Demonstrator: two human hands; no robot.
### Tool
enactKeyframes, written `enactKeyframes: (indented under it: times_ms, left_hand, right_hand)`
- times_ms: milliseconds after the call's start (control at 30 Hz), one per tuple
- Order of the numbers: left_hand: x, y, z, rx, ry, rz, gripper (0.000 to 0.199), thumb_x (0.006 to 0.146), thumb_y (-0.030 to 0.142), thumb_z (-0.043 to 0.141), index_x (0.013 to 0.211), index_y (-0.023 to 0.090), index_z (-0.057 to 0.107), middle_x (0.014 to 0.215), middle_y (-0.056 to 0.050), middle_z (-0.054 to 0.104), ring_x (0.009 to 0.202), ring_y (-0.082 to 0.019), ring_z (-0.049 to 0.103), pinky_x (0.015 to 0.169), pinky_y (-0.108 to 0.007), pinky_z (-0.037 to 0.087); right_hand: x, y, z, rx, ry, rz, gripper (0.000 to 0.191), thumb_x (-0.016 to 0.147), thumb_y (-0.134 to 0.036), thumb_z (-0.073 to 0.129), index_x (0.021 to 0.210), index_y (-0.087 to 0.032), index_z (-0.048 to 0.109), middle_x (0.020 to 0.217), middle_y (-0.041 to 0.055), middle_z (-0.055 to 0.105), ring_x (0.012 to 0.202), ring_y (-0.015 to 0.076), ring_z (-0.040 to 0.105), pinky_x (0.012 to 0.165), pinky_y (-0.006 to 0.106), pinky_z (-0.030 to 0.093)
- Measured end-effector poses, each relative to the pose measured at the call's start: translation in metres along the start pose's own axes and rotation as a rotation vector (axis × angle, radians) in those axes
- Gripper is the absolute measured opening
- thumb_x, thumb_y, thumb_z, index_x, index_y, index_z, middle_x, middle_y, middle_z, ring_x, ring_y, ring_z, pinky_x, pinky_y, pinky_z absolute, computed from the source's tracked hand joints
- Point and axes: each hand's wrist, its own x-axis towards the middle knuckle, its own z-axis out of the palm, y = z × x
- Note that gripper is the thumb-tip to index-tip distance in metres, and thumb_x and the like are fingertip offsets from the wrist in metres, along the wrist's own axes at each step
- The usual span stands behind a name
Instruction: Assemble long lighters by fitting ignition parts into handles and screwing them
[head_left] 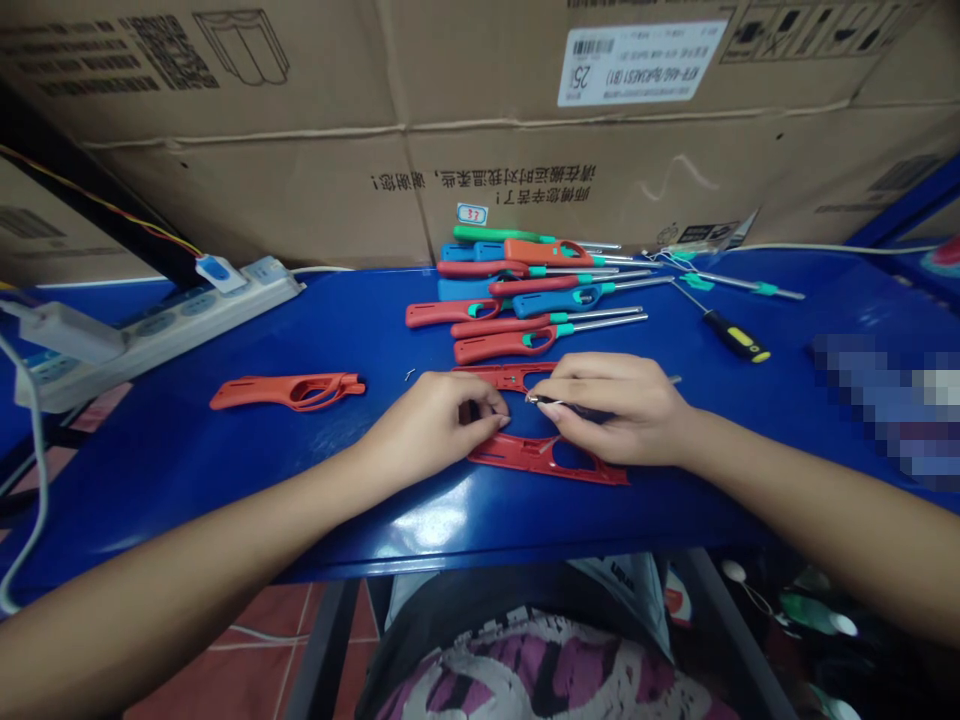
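Note:
Two red lighter casing halves lie before me: the far half (514,378) is partly under my hands, and the near half (536,455) shows its inner side. My left hand (457,415) rests by the left ends of both halves, its thumb and fingers bent close together; whatever they pinch is hidden. In my right hand (611,405) a small dark part (581,410) with a thin light wire is pinched between thumb and fingers, above the gap between the halves. A tiny metal screw (409,375) lies left of the far half.
Behind my hands lie several red, blue, green and orange lighters (555,300). A screwdriver (736,336) is at the right, near a loose metal tube (750,284). An orange-red casing (285,391) and a power strip (165,325) sit left. Cardboard (300,200) stands behind the blue table (360,545).

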Motion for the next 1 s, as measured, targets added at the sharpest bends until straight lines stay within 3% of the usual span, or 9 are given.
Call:
enactKeyframes:
  times_ms: [100, 233, 433, 533, 667, 833, 1000]
  left_hand:
    - [-0.001, 0.003, -0.002, 0.032, 0.018, 0.020, 0.009, 0.087, 0.015, 0.066, 0.087, 0.017, 0.075, 0.084, -0.001, 0.073, 0.070, -0.013, 0.063, 0.067, -0.023, 0.046]
    - [-0.002, 0.008, -0.003, 0.006, 0.128, 0.045, 0.011, 0.091, 0.023, 0.065, 0.088, 0.017, 0.073, 0.089, -0.003, 0.071, 0.073, -0.014, 0.061, 0.068, -0.024, 0.046]
    - [-0.002, 0.019, -0.001, -0.466, 0.297, -0.094, 0.021, 0.089, 0.033, 0.070, 0.100, 0.015, 0.070, 0.086, -0.003, 0.072, 0.068, -0.012, 0.062, 0.061, -0.021, 0.050]
    - [-0.002, 0.025, -0.002, -0.559, 0.295, -0.120, 0.025, 0.090, 0.031, 0.071, 0.107, 0.014, 0.073, 0.079, -0.001, 0.071, 0.061, -0.009, 0.060, 0.060, -0.019, 0.050]
    - [-0.004, 0.027, -0.002, -0.715, 0.283, -0.147, 0.016, 0.088, 0.028, 0.075, 0.097, 0.015, 0.078, 0.072, 0.001, 0.072, 0.062, -0.008, 0.063, 0.063, -0.016, 0.052]
    - [-0.005, 0.024, 0.002, -1.014, 0.251, -0.224, 0.013, 0.080, 0.024, 0.083, 0.092, 0.020, 0.079, 0.086, 0.000, 0.078, 0.075, -0.010, 0.072, 0.073, -0.017, 0.057]
    - [-0.006, 0.023, 0.009, -1.117, 0.234, -0.298, 0.014, 0.079, 0.023, 0.084, 0.093, 0.021, 0.081, 0.094, -0.001, 0.079, 0.082, -0.007, 0.071, 0.079, -0.014, 0.055]
  right_hand:
    - [0.000, 0.000, 0.000, 0.000, 0.001, 0.004, 0.014, 0.095, -0.013, 0.057, 0.099, -0.011, 0.070, 0.083, 0.0083, 0.070, 0.073, 0.0120, 0.062, 0.068, 0.023, 0.052]
    - [0.001, 0.000, 0.001, -0.001, 0.007, 0.010, 0.015, 0.095, -0.014, 0.057, 0.099, -0.010, 0.071, 0.082, 0.0090, 0.070, 0.071, 0.0120, 0.061, 0.066, 0.024, 0.052]
    - [0.001, -0.001, 0.000, 0.000, 0.020, 0.010, 0.014, 0.096, -0.014, 0.056, 0.098, -0.011, 0.070, 0.084, 0.0083, 0.070, 0.073, 0.0117, 0.063, 0.068, 0.023, 0.053]
    - [0.001, -0.001, 0.000, 0.004, 0.021, 0.013, 0.014, 0.096, -0.014, 0.056, 0.100, -0.013, 0.070, 0.085, 0.0080, 0.070, 0.073, 0.0116, 0.063, 0.069, 0.023, 0.053]
    - [0.003, 0.000, 0.000, 0.009, 0.015, 0.025, 0.015, 0.095, -0.013, 0.056, 0.099, -0.011, 0.070, 0.084, 0.0085, 0.070, 0.072, 0.0114, 0.063, 0.068, 0.023, 0.053]
    - [0.002, 0.000, 0.000, 0.010, 0.025, 0.031, 0.015, 0.096, -0.015, 0.056, 0.098, -0.012, 0.071, 0.083, 0.0074, 0.069, 0.071, 0.0106, 0.062, 0.067, 0.023, 0.053]
    - [0.002, 0.000, 0.001, 0.006, 0.019, 0.035, 0.016, 0.096, -0.016, 0.056, 0.099, -0.012, 0.071, 0.082, 0.0071, 0.068, 0.069, 0.0107, 0.060, 0.066, 0.023, 0.052]
